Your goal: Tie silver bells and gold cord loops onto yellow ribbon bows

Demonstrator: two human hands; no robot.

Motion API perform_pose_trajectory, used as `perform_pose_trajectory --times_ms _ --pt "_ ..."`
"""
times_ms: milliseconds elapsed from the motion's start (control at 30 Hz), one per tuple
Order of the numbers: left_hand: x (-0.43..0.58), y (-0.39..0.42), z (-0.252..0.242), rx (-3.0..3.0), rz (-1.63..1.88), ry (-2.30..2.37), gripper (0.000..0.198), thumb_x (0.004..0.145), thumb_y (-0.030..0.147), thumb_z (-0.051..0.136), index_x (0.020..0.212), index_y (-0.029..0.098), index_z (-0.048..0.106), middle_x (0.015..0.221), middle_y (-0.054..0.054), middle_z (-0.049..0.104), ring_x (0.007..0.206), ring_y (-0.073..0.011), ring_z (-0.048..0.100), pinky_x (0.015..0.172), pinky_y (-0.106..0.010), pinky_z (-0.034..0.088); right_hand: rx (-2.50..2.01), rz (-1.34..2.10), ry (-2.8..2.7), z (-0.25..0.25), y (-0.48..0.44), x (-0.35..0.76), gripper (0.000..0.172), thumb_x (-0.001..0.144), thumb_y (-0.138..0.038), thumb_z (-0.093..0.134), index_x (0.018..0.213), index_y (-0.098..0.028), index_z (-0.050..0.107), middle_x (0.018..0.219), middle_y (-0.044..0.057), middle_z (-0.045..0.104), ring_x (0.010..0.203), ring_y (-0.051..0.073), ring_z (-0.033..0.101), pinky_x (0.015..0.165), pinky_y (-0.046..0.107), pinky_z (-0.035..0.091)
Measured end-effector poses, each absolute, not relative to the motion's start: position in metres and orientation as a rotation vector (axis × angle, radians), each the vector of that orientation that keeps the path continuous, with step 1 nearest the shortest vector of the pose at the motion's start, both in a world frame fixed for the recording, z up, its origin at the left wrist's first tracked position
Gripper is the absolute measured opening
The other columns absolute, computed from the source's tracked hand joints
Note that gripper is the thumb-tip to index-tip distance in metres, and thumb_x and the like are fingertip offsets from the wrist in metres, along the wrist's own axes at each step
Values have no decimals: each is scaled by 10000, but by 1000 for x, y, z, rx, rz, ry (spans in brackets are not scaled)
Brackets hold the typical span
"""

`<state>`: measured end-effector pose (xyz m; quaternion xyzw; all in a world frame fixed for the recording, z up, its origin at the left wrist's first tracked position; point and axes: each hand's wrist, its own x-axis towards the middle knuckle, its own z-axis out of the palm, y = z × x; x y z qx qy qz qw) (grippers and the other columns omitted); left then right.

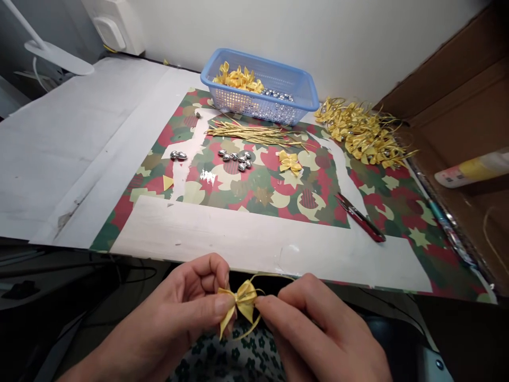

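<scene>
a: what are the hands doing?
b: the left hand (191, 310) pinches a small yellow bow (242, 300) between thumb and forefinger, grip closed on its left loop. the right hand (318, 331) has its grip closed on the bow's right side, where a thin gold string (274, 276) loops out.
a: where is the bow?
b: low, just in front of the tabletop (238, 239) edge. further back on the tabletop are silver bells (236, 158), red snips (360, 217) and a blue basket (310, 87).
</scene>
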<state>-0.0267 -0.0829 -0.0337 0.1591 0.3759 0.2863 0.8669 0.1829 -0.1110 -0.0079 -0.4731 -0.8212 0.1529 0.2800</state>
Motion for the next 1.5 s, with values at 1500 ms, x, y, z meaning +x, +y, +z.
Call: perform_pose_trajectory --times_ms 1500 --pt "-26 -82 -28 360 567 798 196 857 233 804 821 183 618 738 6 581 668 -123 464 647 -217 435 -1217 402 -2192 -12 -112 179 307 809 83 507 944 -110 703 685 22 510 594 142 474 503 261 384"
